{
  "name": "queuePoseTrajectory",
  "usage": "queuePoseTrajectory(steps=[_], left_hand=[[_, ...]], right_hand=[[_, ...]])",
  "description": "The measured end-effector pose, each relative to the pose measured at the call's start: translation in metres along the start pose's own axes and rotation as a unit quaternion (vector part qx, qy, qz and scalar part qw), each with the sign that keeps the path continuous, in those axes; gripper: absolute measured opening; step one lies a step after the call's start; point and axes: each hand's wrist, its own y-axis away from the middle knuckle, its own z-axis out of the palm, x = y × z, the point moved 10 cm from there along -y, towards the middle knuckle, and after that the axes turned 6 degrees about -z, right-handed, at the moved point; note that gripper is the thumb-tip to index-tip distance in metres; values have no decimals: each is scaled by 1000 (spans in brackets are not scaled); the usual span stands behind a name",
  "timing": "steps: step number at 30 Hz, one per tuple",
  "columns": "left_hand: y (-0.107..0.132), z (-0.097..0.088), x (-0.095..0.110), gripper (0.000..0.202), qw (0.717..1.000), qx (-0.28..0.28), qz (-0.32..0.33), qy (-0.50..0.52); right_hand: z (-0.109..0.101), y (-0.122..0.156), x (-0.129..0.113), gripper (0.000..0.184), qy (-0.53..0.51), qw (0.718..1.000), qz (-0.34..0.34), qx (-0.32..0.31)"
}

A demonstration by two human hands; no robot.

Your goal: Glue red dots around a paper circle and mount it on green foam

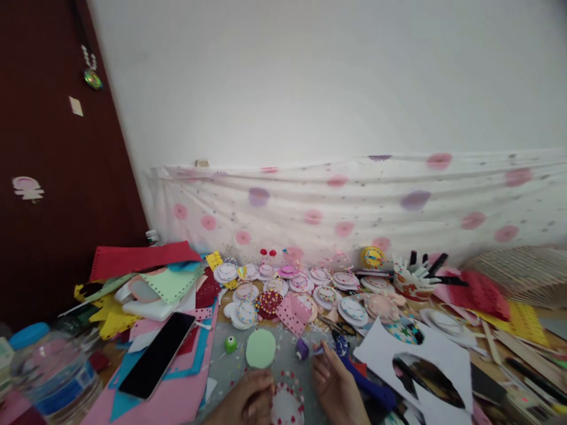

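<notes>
My left hand (253, 398) is closed on the edge of a white round piece (287, 407) rimmed with red and white beads, low in the view. My right hand (333, 381), to the right of it, has its fingers pinched around a small pale piece (318, 352), too small to name. Just beyond the hands a light green scalloped paper disc (260, 348) lies on the grey mat (221, 369). A small green one-eyed figure (231, 344) sits left of the disc, and a purple object (302, 348) sits right of it. A blue glue gun (367, 381) lies beside my right hand.
Several decorated paper discs (244, 314) line the back of the table. Left are a phone (157, 354), coloured sheets (146, 260) and a clear plastic jar (55, 372). On the right lie scissors (339, 326), a cut white sheet (456, 360) and a pen-filled cup (414, 288).
</notes>
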Motion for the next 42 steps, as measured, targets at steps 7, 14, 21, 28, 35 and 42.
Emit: queuePoseTrajectory(steps=[7,14,21,28,35,42], left_hand=[[1,5,3,36,996,-38,-12,76],[-3,11,0,28,991,-82,-47,95],[-2,17,0,22,985,-116,-72,104],[-5,17,-3,17,980,-133,-90,113],[-6,15,-6,19,978,-133,-116,109],[-5,17,-9,19,977,-139,-146,67]], right_hand=[[-5,6,14,37,21,999,24,7],[-15,1,12,28,79,997,7,-5],[-2,11,17,29,94,995,15,-22],[6,15,29,29,113,992,41,-23],[2,12,33,30,114,992,57,-5],[3,12,32,33,112,992,63,-1]])
